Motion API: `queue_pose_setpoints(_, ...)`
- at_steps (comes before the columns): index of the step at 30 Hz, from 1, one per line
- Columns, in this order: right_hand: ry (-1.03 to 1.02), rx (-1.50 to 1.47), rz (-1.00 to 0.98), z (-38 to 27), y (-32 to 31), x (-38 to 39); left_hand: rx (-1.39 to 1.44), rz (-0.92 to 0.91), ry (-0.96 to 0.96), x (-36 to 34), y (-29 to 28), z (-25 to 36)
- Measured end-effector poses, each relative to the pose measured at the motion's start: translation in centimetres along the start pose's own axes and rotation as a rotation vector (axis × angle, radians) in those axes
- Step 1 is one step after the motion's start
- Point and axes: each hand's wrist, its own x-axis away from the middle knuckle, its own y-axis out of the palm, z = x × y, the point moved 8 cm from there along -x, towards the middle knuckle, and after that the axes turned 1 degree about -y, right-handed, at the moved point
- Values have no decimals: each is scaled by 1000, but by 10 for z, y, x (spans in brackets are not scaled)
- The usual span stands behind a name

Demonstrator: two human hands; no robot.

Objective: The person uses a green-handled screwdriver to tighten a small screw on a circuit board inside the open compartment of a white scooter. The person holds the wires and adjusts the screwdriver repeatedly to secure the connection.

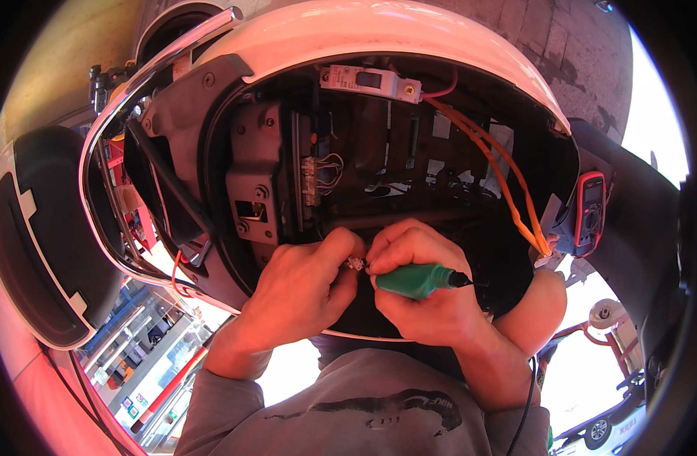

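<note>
My left hand is closed, its thumb and fingertips pinching a small whitish wire connector. Right beside it, the fingertips of my right hand meet the connector's other side. Tucked in the right hand is a green handle-like piece with a black end and a thin dark point facing right; its exact kind is unclear. Both hands are over the near side of an opened white scooter-like body. Fingers hide most of the connector and any wires going into it.
A breaker switch sits at the cavity's far rim. Orange cables run from there down the right side. A red-edged multimeter rests at right. A metal bracket and thin-wired connector stand left. A black padded seat-like part is far left.
</note>
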Motion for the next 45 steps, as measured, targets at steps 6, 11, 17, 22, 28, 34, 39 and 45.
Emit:
queue_pose_setpoints(6, -34, 21, -1, -3, 0, -1, 11, -2, -22, 0, 1, -1)
queue_pose_setpoints(11, -31, 24, 3, -4, 0, 0, 9, 8, -21, 0, 1, -1)
queue_pose_setpoints(17, -29, 34, 3, -4, 0, -1, -4, 19, -5, 0, 1, -1)
queue_pose_setpoints(22, -10, 35, 5, -3, 0, 0, -1, 18, -6, -1, 0, 0)
queue_pose_setpoints(28, -22, 68, 27, -5, 1, 1, -14, 21, -5, -1, 0, 1)
queue_pose_setpoints(34, -53, 41, 14, -3, 0, -1, -35, 2, -8, 0, 0, 2)
queue_pose_setpoints(39, 46, -83, -12, 7, 2, 1, -20, 7, -6, 0, -1, 2)
queue_pose_setpoints(45, 150, -160, 49, 15, 3, 5, 19, 11, -47, 1, 0, -3)
